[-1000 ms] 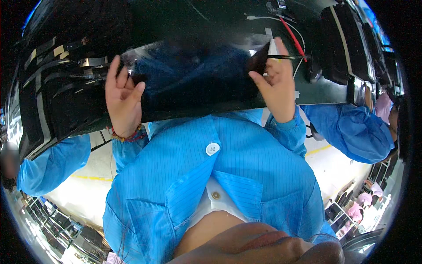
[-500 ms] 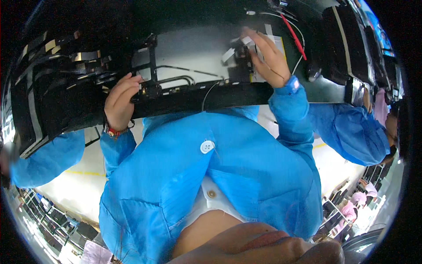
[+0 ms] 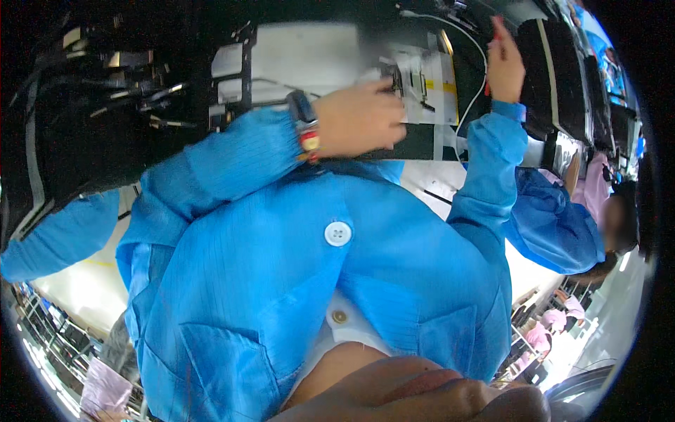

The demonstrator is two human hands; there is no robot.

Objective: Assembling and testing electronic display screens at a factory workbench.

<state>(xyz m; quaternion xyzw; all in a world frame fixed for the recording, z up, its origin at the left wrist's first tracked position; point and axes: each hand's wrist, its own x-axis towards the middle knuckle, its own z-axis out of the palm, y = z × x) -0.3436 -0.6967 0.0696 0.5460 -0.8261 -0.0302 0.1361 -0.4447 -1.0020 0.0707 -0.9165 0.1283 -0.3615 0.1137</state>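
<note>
A light grey flat panel (image 3: 306,53) with black edging and thin dark cables lies on the dark work surface in front of me. My left hand (image 3: 362,119) reaches across its near edge, fingers apart and somewhat blurred, close to small black parts (image 3: 395,79) at the panel's right end. Nothing shows in its grasp. Farther right, my right hand (image 3: 505,74) is raised beside a white cable, with its fingers closed around a slim red pen-like tool (image 3: 498,29). Part of the tool is hidden by the hand.
Loose dark parts with shiny, gold-toned pieces (image 3: 130,60) lie at the left. The white cable (image 3: 471,43) curves between the panel and my right hand. A black pad with a pale stripe (image 3: 552,70) stands at the right. Blue-sleeved people sit on both sides.
My left hand has swung right across the panel, from its left side to its right end. My right hand has left the panel's right end and picked up the red tool.
</note>
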